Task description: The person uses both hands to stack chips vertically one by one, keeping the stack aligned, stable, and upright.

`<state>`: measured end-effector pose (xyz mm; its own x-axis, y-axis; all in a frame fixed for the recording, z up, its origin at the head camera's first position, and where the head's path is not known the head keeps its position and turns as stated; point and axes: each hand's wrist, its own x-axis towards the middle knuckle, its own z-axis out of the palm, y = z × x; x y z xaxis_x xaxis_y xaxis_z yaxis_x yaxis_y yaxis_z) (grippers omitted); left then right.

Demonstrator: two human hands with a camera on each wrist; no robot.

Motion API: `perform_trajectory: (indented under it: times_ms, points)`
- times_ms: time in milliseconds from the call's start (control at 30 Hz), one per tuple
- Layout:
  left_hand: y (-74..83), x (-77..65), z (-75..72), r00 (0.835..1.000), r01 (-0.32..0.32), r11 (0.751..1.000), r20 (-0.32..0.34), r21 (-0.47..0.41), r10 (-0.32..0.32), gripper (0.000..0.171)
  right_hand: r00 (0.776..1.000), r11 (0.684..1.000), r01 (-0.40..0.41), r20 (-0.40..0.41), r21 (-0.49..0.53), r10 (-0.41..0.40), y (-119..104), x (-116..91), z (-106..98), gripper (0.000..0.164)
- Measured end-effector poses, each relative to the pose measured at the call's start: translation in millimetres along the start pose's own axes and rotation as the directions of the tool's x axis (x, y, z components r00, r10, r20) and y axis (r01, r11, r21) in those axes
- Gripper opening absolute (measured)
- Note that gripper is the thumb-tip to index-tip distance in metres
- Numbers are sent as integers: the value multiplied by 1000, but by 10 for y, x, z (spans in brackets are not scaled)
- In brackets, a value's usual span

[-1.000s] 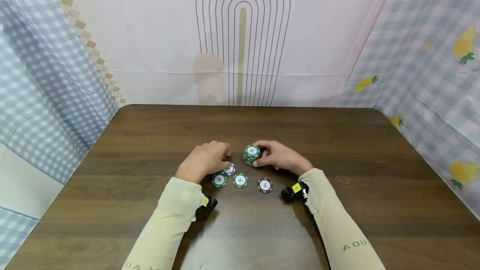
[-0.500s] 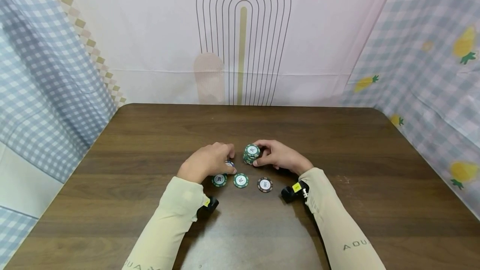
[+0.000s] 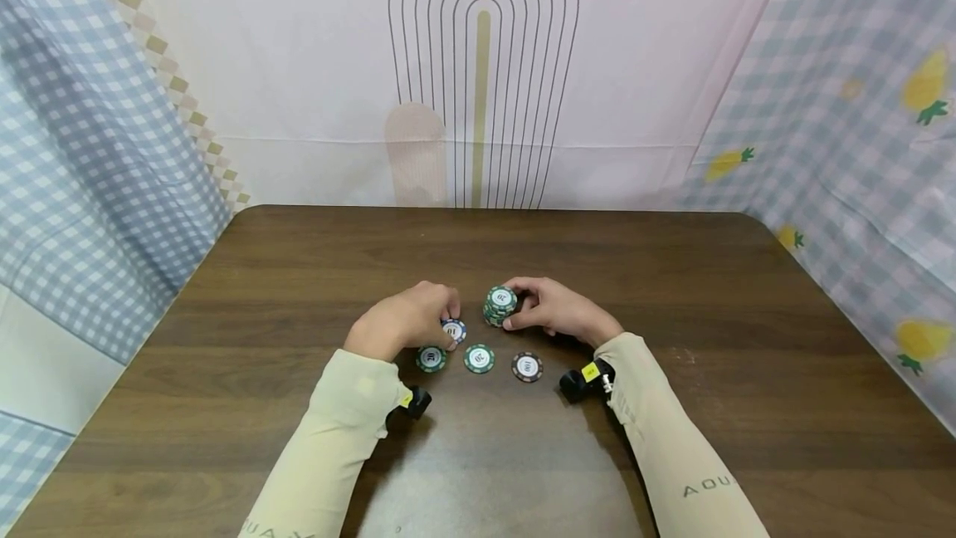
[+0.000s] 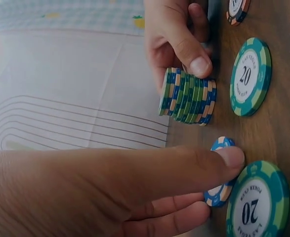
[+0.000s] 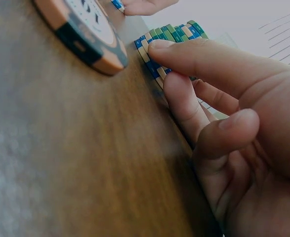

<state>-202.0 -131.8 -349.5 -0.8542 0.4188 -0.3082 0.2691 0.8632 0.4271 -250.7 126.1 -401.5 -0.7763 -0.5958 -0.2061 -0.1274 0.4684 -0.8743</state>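
A blue chip (image 3: 453,330) in the left hand (image 3: 403,324), a stack (image 3: 499,305) in the right hand (image 3: 560,308)

In the head view, both hands are at work near the middle of a brown table (image 3: 358,247). The left hand reaches in with its thumb and fingers drawn close about the blue chip, pinching it just left of the stack. The right hand holds the stack from its right side, thumb at the near edge and a finger at the far one. Nearer the person lie three loose chips in a row: the left green chip (image 3: 431,359), the middle green chip (image 3: 479,359) and, apart at the right, the dark chip (image 3: 527,367). Pale sleeves (image 3: 329,430) cover both arms. A white backdrop (image 3: 299,48) hangs behind the table, with checked curtains (image 3: 844,106) at either side.

In the left wrist view, the left thumb crosses the blue chip, with fingers showing at its other side. The left green chip is just beside it; whether the two touch, I cannot tell. Both green chips read 20. The stack shows green, blue and tan edges, slightly uneven.

In the right wrist view, thumb and fingertips bear on the stack near the wood. The dark chip, with orange edge patches, is cut off at the top, and part of the left hand shows beyond.
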Motion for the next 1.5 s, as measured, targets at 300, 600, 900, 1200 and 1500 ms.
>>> perform_trajectory:
  times_ms: [300,600,900,1200,1500]
  points:
    - [-27,87,94,997,-35,999,-62,31,37,36,1000,1000,-14,-12,-17,14,28,-19,-9,53]
    - [-131,144,183,971,-115,993,-208,31,119,39,1000,1000,0,-9,-11,0,-1,10,14,50]
    - [-183,195,237,955,-133,991,-264,29,136,36,1000,1000,-3,-7,-15,3,4,14,13,50]
    - [-224,251,227,948,-145,988,-292,-49,125,38,1000,1000,-5,-3,8,5,2,-1,0,50]
    - [-257,247,193,953,-153,973,-285,-171,100,39,1000,1000,-6,-4,0,6,-9,8,3,51]
